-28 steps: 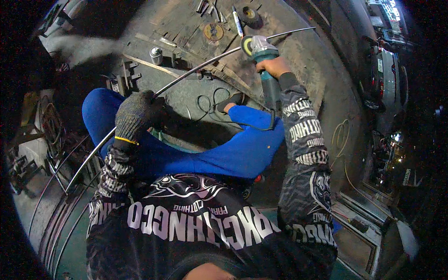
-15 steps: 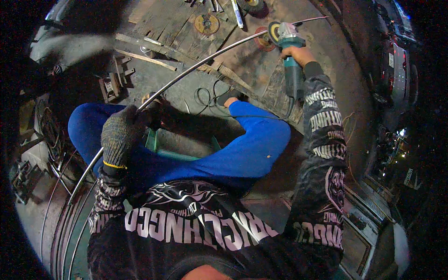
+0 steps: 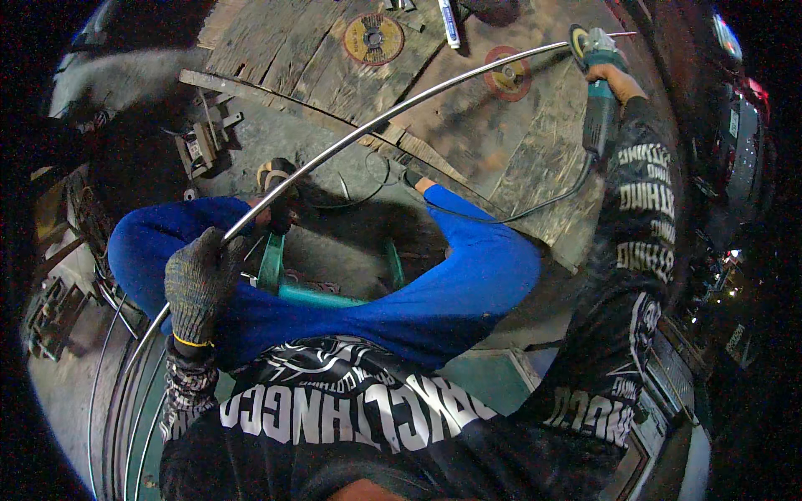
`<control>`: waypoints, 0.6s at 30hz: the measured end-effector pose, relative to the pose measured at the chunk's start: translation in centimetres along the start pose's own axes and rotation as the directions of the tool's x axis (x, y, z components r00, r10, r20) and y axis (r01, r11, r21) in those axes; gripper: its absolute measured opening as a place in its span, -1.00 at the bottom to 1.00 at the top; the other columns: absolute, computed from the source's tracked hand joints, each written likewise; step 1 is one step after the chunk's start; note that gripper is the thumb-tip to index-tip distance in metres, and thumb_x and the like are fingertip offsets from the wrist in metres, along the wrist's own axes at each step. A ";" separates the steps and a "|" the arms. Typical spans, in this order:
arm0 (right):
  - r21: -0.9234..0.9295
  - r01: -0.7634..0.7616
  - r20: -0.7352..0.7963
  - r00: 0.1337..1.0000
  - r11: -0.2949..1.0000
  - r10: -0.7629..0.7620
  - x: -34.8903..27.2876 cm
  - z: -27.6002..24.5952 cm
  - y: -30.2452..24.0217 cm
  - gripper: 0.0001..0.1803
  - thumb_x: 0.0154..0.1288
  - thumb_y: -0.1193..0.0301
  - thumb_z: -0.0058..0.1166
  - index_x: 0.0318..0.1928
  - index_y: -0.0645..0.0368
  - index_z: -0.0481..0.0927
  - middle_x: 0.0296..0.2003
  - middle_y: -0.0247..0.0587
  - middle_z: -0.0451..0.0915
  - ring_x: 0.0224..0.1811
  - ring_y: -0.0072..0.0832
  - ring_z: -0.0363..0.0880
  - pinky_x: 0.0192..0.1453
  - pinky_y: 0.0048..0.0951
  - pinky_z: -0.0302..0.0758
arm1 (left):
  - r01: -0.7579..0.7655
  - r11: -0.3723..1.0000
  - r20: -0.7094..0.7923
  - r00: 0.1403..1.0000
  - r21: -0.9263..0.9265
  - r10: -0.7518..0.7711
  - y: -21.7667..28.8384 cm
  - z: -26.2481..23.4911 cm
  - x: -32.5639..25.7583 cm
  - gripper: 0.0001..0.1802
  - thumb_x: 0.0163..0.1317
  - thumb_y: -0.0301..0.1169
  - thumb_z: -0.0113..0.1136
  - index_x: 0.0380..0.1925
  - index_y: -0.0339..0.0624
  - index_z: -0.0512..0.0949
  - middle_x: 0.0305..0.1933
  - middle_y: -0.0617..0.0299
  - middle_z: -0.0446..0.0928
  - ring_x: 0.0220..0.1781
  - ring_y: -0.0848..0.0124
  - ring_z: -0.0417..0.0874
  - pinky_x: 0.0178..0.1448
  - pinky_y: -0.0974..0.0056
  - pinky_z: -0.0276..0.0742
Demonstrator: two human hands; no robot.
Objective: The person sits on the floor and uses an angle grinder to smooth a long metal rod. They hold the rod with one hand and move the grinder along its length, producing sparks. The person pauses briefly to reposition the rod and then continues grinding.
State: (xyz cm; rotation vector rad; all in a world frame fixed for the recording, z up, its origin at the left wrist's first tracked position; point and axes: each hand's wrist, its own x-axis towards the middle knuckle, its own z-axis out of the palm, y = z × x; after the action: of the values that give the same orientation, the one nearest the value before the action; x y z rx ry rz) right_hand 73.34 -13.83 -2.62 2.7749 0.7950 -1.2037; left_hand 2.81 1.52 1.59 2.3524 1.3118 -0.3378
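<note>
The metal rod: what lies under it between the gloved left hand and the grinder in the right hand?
In the head view, the rod passes over a sandalled foot, a black cable and worn wooden boards with a red disc.

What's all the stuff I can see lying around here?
Metal rod: one, silvery, curved, running from lower left to upper right.
Angle grinder: one, teal, upper right, at the rod's end.
Cutting discs: two, one yellowish, one reddish, on the wooden boards.
Stool: one, green, under the legs.
Marker: one, white and blue, top.
Left hand: grey glove, gripping the rod.
Right hand: bare, holding the grinder.
</note>
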 end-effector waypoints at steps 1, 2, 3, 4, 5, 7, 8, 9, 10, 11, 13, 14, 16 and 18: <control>0.056 -0.025 -0.009 1.000 0.998 0.026 0.9 -0.5 0.3 -0.72 0.40 0.25 0.05 0.05 -0.13 0.67 0.10 -0.25 0.66 0.22 -0.30 0.57 0.37 -0.33 0.40 | -0.002 1.000 -0.002 1.000 -0.018 0.002 -0.2 0.0 -0.1 -0.66 0.30 -0.13 0.30 -0.46 -0.15 0.53 -0.54 -0.03 0.54 -0.43 -0.07 0.63 -0.40 0.00 0.45; 0.111 -0.049 -0.018 0.999 0.993 0.051 1.7 -1.1 0.6 -0.71 0.41 0.27 0.04 0.07 -0.09 0.66 0.10 -0.24 0.65 0.22 -0.30 0.56 0.37 -0.34 0.39 | -0.004 0.999 -0.005 1.000 -0.036 0.004 -0.3 0.0 -0.2 -0.67 0.31 -0.14 0.29 -0.45 -0.15 0.54 -0.53 -0.03 0.55 -0.42 -0.08 0.63 -0.40 -0.01 0.45; 0.177 -0.104 -0.046 0.992 0.979 0.114 2.6 -1.3 1.0 -0.70 0.41 0.30 0.02 0.09 -0.06 0.64 0.09 -0.23 0.65 0.22 -0.30 0.56 0.38 -0.35 0.39 | 0.010 0.999 0.016 1.000 -0.051 -0.009 -0.4 0.1 -0.2 -0.69 0.32 -0.15 0.27 -0.44 -0.15 0.54 -0.51 -0.03 0.55 -0.41 -0.08 0.63 -0.39 -0.01 0.46; 0.197 -0.077 -0.012 0.997 0.977 0.081 3.3 -1.7 1.4 -0.70 0.41 0.32 0.01 0.09 -0.03 0.63 0.09 -0.23 0.65 0.22 -0.29 0.56 0.38 -0.36 0.38 | -0.033 0.999 -0.024 0.999 -0.042 0.032 -0.5 0.1 -0.1 -0.70 0.33 -0.16 0.26 -0.43 -0.14 0.55 -0.50 -0.04 0.56 -0.40 -0.08 0.63 -0.38 -0.01 0.46; 0.059 0.006 -0.025 1.000 0.998 -0.005 4.0 -1.7 1.8 -0.69 0.40 0.33 0.00 0.10 -0.01 0.62 0.09 -0.23 0.64 0.21 -0.29 0.56 0.38 -0.37 0.38 | -0.059 0.998 -0.040 0.998 -0.029 0.058 -0.5 0.1 -0.1 -0.71 0.34 -0.17 0.25 -0.41 -0.14 0.56 -0.49 -0.04 0.56 -0.39 -0.09 0.63 -0.36 -0.02 0.47; -0.221 0.237 0.036 0.971 0.946 -0.235 4.4 -1.6 2.5 -0.71 0.36 0.31 0.04 0.04 -0.01 0.65 0.04 -0.27 0.64 0.15 -0.31 0.57 0.33 -0.39 0.39 | -0.081 0.997 -0.047 0.996 -0.006 0.080 -0.2 0.1 0.2 -0.72 0.34 -0.16 0.24 -0.39 -0.14 0.56 -0.47 -0.05 0.57 -0.36 -0.09 0.63 -0.33 -0.03 0.47; -0.163 0.323 0.102 0.945 0.932 -0.310 4.2 -1.4 2.6 -0.74 0.31 0.29 0.08 -0.03 -0.01 0.67 -0.02 -0.30 0.65 0.09 -0.35 0.57 0.27 -0.41 0.40 | -0.074 0.997 -0.032 0.997 0.007 0.075 -0.1 0.1 0.4 -0.71 0.35 -0.15 0.23 -0.39 -0.14 0.57 -0.46 -0.06 0.57 -0.35 -0.09 0.63 -0.31 -0.04 0.48; -0.042 0.292 0.061 0.955 0.955 -0.290 3.6 -0.7 2.7 -0.78 0.23 0.22 0.17 -0.17 -0.03 0.71 -0.13 -0.37 0.66 -0.02 -0.44 0.58 0.17 -0.45 0.43 | -0.068 0.997 -0.018 0.998 0.020 0.068 0.0 0.0 0.4 -0.70 0.35 -0.14 0.22 -0.38 -0.14 0.57 -0.46 -0.06 0.57 -0.34 -0.09 0.63 -0.30 -0.05 0.48; -0.045 0.323 0.024 0.946 0.945 -0.323 2.9 0.0 2.4 -0.78 0.21 0.20 0.18 -0.20 -0.03 0.74 -0.15 -0.38 0.68 -0.03 -0.48 0.59 0.16 -0.46 0.43 | -0.078 0.997 0.011 0.997 0.019 0.078 -0.1 -0.2 0.3 -0.70 0.34 -0.13 0.21 -0.32 -0.15 0.60 -0.41 -0.07 0.61 -0.31 -0.10 0.65 -0.27 -0.05 0.52; 0.030 0.349 0.018 0.937 0.936 -0.350 1.9 1.1 1.9 -0.78 0.19 0.19 0.20 -0.24 -0.03 0.76 -0.16 -0.39 0.69 -0.05 -0.51 0.60 0.15 -0.46 0.44 | -0.091 0.996 0.021 0.996 0.015 0.090 -0.2 -0.3 0.2 -0.69 0.34 -0.12 0.19 -0.25 -0.15 0.64 -0.37 -0.07 0.64 -0.28 -0.11 0.67 -0.24 -0.05 0.55; -0.184 0.302 -0.164 0.929 0.935 -0.332 -0.6 3.6 -0.1 -0.74 0.17 0.16 0.21 -0.26 0.00 0.79 -0.15 -0.37 0.72 -0.07 -0.54 0.62 0.11 -0.46 0.46 | -0.065 0.997 0.037 0.997 0.032 0.063 -0.6 -0.3 -0.2 -0.65 0.35 -0.07 0.15 -0.23 -0.13 0.67 -0.33 -0.07 0.66 -0.24 -0.13 0.69 -0.21 -0.10 0.57; -0.045 0.326 -0.143 0.933 0.944 -0.329 -2.2 4.4 -1.2 -0.71 0.17 0.14 0.20 -0.25 0.01 0.80 -0.14 -0.34 0.73 -0.06 -0.52 0.63 0.10 -0.44 0.47 | -0.094 0.995 0.022 0.995 -0.031 0.094 -0.8 -0.2 -0.4 -0.64 0.35 -0.06 0.14 -0.24 -0.13 0.66 -0.33 -0.08 0.66 -0.23 -0.13 0.69 -0.20 -0.11 0.56; -0.034 0.172 -0.183 0.967 0.985 -0.175 -4.8 7.3 -4.2 -0.65 0.13 0.08 0.22 -0.23 0.04 0.81 -0.13 -0.29 0.75 -0.05 -0.46 0.66 0.09 -0.41 0.49 | -0.155 0.976 0.002 0.988 -0.154 0.157 -1.0 0.0 -0.7 -0.62 0.36 -0.03 0.12 -0.27 -0.12 0.66 -0.33 -0.10 0.66 -0.22 -0.13 0.69 -0.19 -0.12 0.55; -0.188 -0.047 -0.320 0.947 0.981 -0.016 -7.1 10.2 -7.0 -0.58 0.06 0.02 0.26 -0.22 0.07 0.81 -0.13 -0.24 0.75 -0.05 -0.37 0.67 0.07 -0.37 0.50 | -0.073 0.978 0.086 0.992 -0.198 0.091 -1.1 0.2 -0.7 -0.56 0.37 0.02 0.09 -0.26 -0.14 0.68 -0.32 -0.13 0.65 -0.22 -0.14 0.69 -0.16 -0.11 0.56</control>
State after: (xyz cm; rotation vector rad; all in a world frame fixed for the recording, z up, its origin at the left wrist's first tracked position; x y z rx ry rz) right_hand 59.09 -12.99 -3.68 2.8385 0.8529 -0.6359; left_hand 1.54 1.39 1.41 2.1926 1.1455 -0.2784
